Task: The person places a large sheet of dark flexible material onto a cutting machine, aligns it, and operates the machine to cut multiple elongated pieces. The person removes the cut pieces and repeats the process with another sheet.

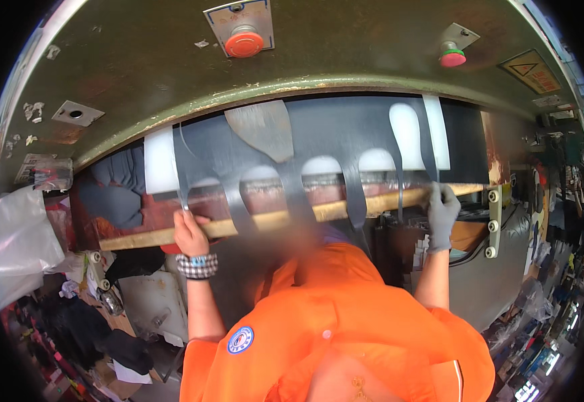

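A dark grey sheet [335, 130] with rounded, sole-like cut-outs lies across the work surface, its narrow strips hanging over the front edge. White board [161, 164] shows at its left end and through several openings. My bare left hand [190, 231], with a checked band at the wrist, pinches the strip at the sheet's left end. At the right end, my right hand [443, 218] in a grey glove has its fingers closed on another strip. A worn grey-brown, tongue-shaped patch [262, 128] shows at the sheet's far middle; I cannot tell what it is.
Beyond the sheet rises a green machine body [345, 50] with a red push button [244, 44] and a second button [452, 57]. A wooden strip [151, 238] edges the front. Dark cloth [111, 194] and clear plastic [24, 234] are at the left.
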The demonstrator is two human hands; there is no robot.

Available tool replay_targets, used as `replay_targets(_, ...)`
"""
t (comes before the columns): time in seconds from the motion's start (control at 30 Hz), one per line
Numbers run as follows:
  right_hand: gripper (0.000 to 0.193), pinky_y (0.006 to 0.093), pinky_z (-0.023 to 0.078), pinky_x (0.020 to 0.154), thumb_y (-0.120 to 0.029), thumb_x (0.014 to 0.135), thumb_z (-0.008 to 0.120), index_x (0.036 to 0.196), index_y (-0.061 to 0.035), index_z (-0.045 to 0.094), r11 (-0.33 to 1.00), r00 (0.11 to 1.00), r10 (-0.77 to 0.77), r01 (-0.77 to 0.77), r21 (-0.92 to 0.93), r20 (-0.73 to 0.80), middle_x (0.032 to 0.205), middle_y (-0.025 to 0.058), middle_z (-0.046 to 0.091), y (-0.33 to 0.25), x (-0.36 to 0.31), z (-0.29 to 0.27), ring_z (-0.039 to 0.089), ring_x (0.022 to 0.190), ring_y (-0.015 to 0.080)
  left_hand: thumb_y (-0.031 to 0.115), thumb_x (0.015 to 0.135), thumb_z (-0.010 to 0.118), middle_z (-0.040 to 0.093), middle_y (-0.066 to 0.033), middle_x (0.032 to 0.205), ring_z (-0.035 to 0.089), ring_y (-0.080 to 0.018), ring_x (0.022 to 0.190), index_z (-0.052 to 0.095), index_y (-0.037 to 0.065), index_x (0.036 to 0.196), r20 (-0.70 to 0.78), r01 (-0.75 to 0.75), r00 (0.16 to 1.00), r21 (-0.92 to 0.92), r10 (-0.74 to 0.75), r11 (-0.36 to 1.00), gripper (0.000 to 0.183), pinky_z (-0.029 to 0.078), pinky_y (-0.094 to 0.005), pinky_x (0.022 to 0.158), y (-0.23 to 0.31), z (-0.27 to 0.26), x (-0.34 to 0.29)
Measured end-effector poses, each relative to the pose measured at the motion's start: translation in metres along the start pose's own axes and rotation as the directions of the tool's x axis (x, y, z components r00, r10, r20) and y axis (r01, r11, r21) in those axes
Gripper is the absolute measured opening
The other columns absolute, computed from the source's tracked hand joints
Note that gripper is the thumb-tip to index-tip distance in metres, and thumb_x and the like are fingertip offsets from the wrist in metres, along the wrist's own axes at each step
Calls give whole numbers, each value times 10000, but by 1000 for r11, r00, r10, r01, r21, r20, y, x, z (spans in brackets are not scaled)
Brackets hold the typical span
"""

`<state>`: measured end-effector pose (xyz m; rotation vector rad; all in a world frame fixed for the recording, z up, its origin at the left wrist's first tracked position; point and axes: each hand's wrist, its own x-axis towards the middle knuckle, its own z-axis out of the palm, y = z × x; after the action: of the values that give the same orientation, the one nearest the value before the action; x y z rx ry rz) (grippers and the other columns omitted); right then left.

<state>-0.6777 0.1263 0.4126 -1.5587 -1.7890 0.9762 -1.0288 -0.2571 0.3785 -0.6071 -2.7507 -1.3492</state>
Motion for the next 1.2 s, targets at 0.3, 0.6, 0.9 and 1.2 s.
replay_targets(0.3,967,503,360,1119,-372,668,861,1483,-104,416,546,446,-713,837,30,541,1453,254,362,-125,-121,173,373,1356,430,358,1078,422,621,-70,525,634,-230,510,664,37,972,239,193,937,255,-255,947,415,488,-365,557,7,-44,-84)
replay_targets(0.6,968,472,369,1107,-217,568,888,1427,-77,463,899,582,-390,74,432,713,1383,247,425,-122,-129,104,436,1293,431,269,1044,479,636,-29,561,657,-323,584,648,73,1020,282,206,915,290,-289,935,260,495,-451,579,-5,-76,-165)
replay_targets(0.9,1025,463,392,1089,-262,541,891,1446,-51,457,663,600,-642,747,-48,478,1413,246,426,-82,-119,89,456,1292,425,241,1046,483,616,-42,551,640,-315,558,659,80,984,285,112,941,251,-184,962,246,473,-442,550,-2,-70,-158)
replay_targets(1.2,1085,516,355,1111,-267,570,873,1496,-43,354,656,578,-689,754,36,437,1399,270,412,-101,-52,135,400,1313,467,264,1058,470,592,-28,515,630,-289,523,668,64,965,191,111,969,243,-160,964,296,467,-427,534,6,-37,-84)
